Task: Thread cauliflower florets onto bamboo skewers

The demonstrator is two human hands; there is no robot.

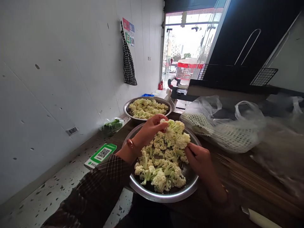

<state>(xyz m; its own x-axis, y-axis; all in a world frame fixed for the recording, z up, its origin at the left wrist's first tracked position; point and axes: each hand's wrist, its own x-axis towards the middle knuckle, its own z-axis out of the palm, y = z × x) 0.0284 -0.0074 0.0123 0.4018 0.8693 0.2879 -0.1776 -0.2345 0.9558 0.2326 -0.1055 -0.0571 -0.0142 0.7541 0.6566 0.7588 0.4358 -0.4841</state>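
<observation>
Over a wide steel bowl (pixel 163 199), I hold a piece of cauliflower (pixel 177 128) up between both hands. The fingers and thumb of my left hand (pixel 152 128) are closed on its upper left side. My right hand (pixel 199 158) grips its lower right, with the fingertips partly hidden behind the florets. Beneath, loose cauliflower florets (pixel 159 180) with pale green stems lie in the bowl. Farther back stands a second steel bowl (pixel 125 109), filled with more cauliflower florets (pixel 147 109).
On the right lie plastic bags (pixel 247 126) with netted produce, thin wooden skewers (pixel 251 177) and a knife with a pale handle (pixel 261 218). A green QR-code box (pixel 103 153) and bagged greens (pixel 114 125) are at left, by the wall (pixel 59 79).
</observation>
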